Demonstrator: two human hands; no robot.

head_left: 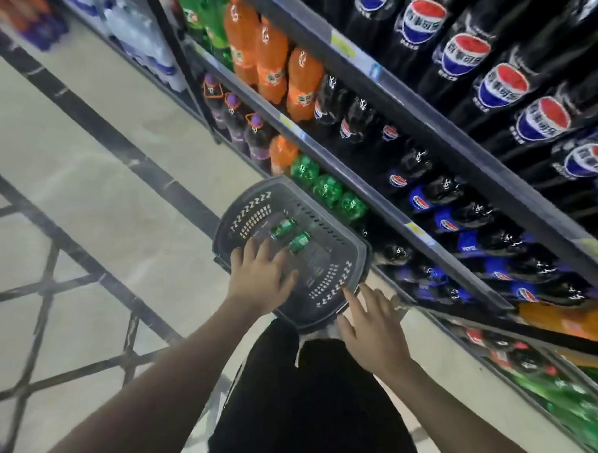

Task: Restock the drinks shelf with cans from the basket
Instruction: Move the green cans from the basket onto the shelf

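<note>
— Cans? 
— Two green cans [288, 234] lie in the grey basket [355, 258] on the floor (light, rigid, slick; I'd grip round the middle).
— Hands? 
— Left hand [263, 274] and right hand [368, 317] both spread, holding nothing.
— Surroundings? 
— Pale tiled floor [93, 187]; bottle-filled shelf [426, 200] just beside.

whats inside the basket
Two green cans lie on their sides in the grey basket. The left hand covers part of the floor, hiding anything beneath.
</note>
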